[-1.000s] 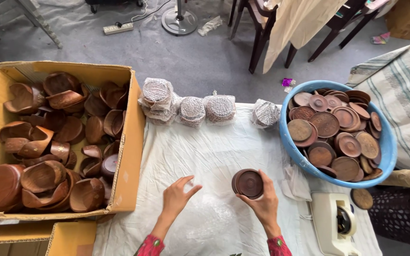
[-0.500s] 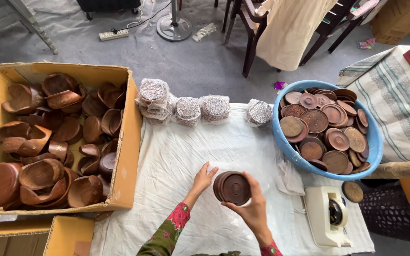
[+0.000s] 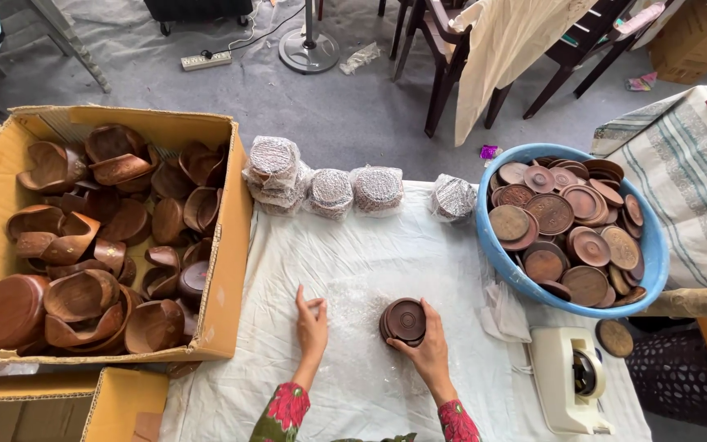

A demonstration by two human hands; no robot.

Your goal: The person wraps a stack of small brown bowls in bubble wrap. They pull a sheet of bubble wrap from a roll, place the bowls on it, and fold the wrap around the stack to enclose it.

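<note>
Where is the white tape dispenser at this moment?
In the head view, the white tape dispenser sits at the table's lower right, just below the blue basin and right of the right hand.

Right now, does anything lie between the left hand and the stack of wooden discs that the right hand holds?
Nothing visible does. The left hand rests on the clear bubble wrap spread over the white cloth. The stack of wooden discs stands on the same wrap, under the right hand. Only bare wrap separates them.
</note>
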